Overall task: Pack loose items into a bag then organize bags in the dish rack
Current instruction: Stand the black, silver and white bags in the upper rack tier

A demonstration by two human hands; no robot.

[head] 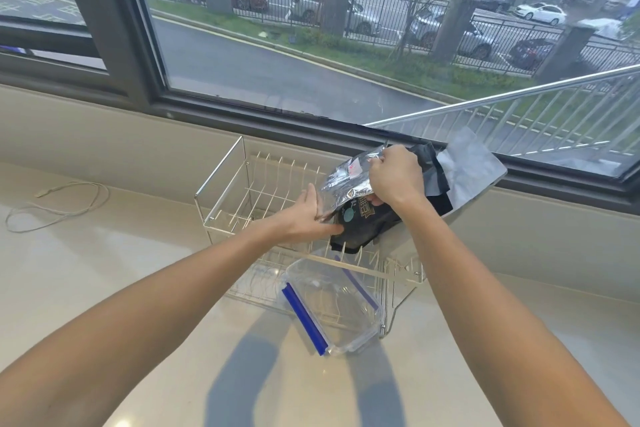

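Observation:
A white wire dish rack (pixel 221 180) stands on the counter under the window. At its right end lean several bags: a shiny silver foil bag (pixel 346 177), a black printed bag (pixel 363 225) and a grey bag (pixel 467 170) behind them. My right hand (pixel 394 173) grips the top edge of the silver foil bag. Fingers together, my left hand (pixel 308 215) presses flat against the lower left side of the silver and black bags. A clear plastic box (pixel 332 308) with blue clips lies tilted on the rack's near lower tier.
A loose beige cord (pixel 55 204) lies on the counter at far left. The window sill and dark frame (pixel 242 111) run close behind the rack. A steel handrail (pixel 502 94) shows outside at the right. Pale countertop (pixel 138 340) extends toward me.

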